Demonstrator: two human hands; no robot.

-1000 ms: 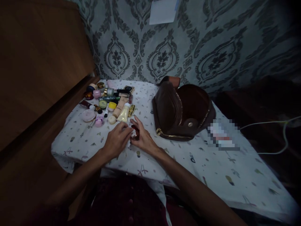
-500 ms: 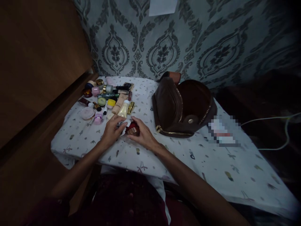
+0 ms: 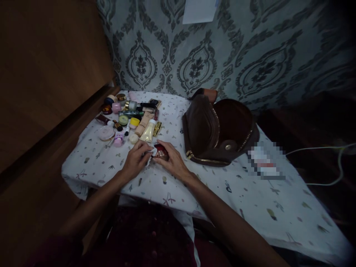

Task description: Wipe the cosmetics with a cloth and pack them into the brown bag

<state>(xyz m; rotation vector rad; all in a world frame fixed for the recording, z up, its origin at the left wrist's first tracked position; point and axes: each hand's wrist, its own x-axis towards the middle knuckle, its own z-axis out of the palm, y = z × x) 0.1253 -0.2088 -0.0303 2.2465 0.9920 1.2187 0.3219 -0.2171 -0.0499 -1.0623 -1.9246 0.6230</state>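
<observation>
My right hand point(image 3: 174, 160) is closed around a dark red jar point(image 3: 161, 152) with a coppery band, low over the front of the table. My left hand point(image 3: 137, 159) pinches a crumpled white tissue point(image 3: 151, 154) against the jar's left side. Part of the jar is hidden by my fingers. Just beyond my hands lie a pale yellow tube point(image 3: 148, 131) with a white cap, a beige tube point(image 3: 144, 123) and a gold lipstick case point(image 3: 157, 128). A small cream-coloured round pot point(image 3: 134, 139) sits close to my left fingers.
More cosmetics crowd the back left, among them a yellow-lidded jar point(image 3: 135, 122), a pink bottle point(image 3: 119, 138) and a round compact point(image 3: 106, 132). An unzipped brown bag point(image 3: 207, 148) stands right of centre. A pixelated item point(image 3: 265, 161) lies beyond it, near a white cable point(image 3: 314, 149).
The view has shifted slightly, so everything sits a little lower and further right. Both hands stay on the jar and tissue; the jar appears turned a little.
</observation>
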